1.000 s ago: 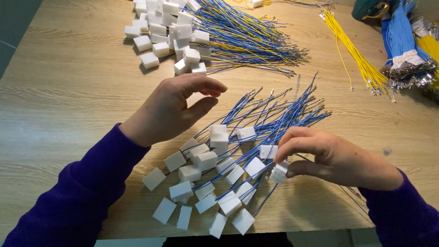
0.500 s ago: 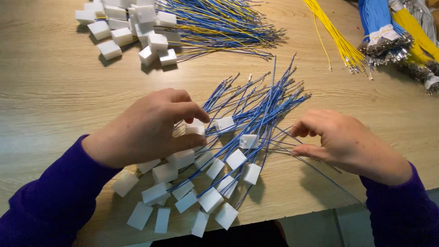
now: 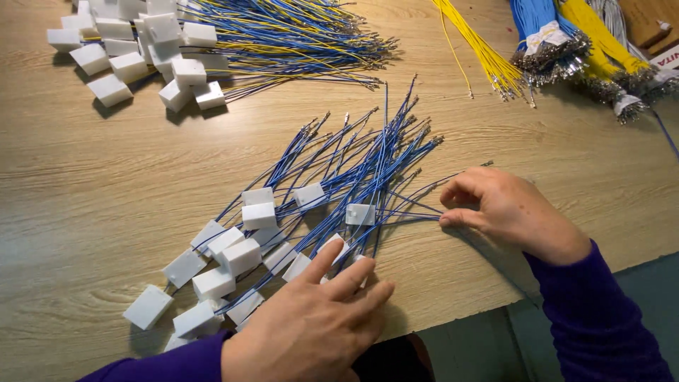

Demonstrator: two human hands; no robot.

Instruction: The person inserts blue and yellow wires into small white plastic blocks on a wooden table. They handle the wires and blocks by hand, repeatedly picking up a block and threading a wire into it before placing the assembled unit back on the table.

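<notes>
A fan of blue wires (image 3: 353,170), each ending in a white plastic connector block (image 3: 240,255), lies on the wooden table (image 3: 106,177). My left hand (image 3: 311,325) rests flat at the near edge, its fingers spread over the closest connectors. My right hand (image 3: 506,212) sits to the right of the pile, thumb and forefinger pinched on a thin blue wire (image 3: 417,212) that runs left to a connector (image 3: 359,213).
A second heap of white connectors with blue and yellow wires (image 3: 184,42) lies at the far left. Loose yellow wires (image 3: 484,53) and bundled blue and yellow wires (image 3: 573,35) lie at the far right. The table's near edge runs under my wrists.
My left hand has come off the middle of the pile and down to the near edge. My right hand has closed its fingers on one blue wire.
</notes>
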